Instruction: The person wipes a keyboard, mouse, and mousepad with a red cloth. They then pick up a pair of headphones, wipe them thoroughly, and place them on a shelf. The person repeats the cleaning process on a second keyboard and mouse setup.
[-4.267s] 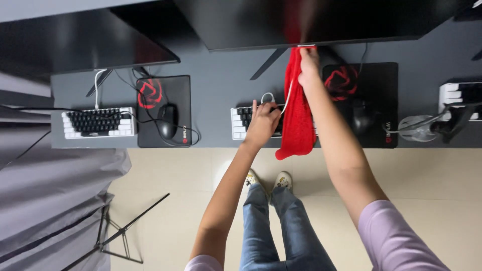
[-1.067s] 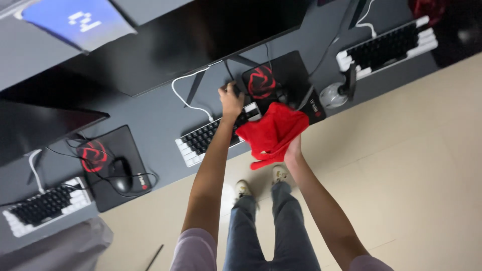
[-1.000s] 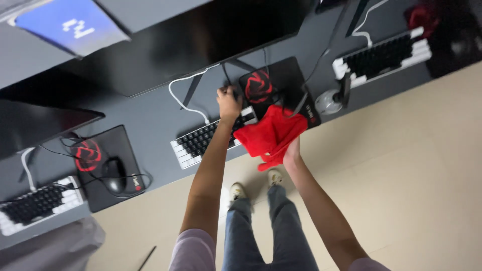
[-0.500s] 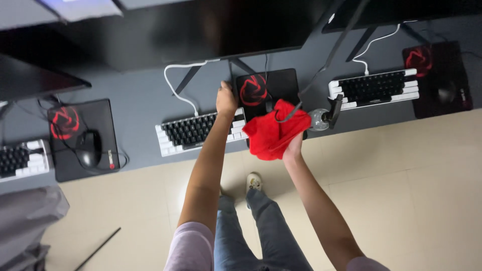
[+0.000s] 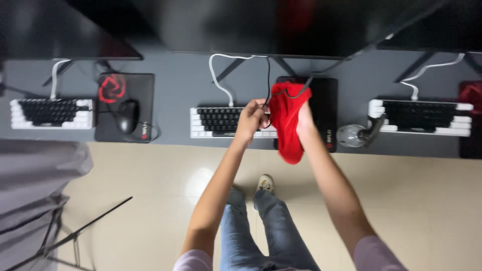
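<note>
The table [image 5: 181,85] has a bare strip in front of the screens [image 5: 261,25]. A keyboard [image 5: 221,120] sits under the left hand [image 5: 251,118], a black mat [image 5: 324,110] under the right hand [image 5: 304,118]. White and black cables [image 5: 216,75] cross behind. A round stand [image 5: 351,135] blocks the right side.

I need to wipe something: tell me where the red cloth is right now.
In the head view, the red cloth hangs from the right hand, right of centre above the desk edge, between the middle keyboard and the black mouse pad.
</note>
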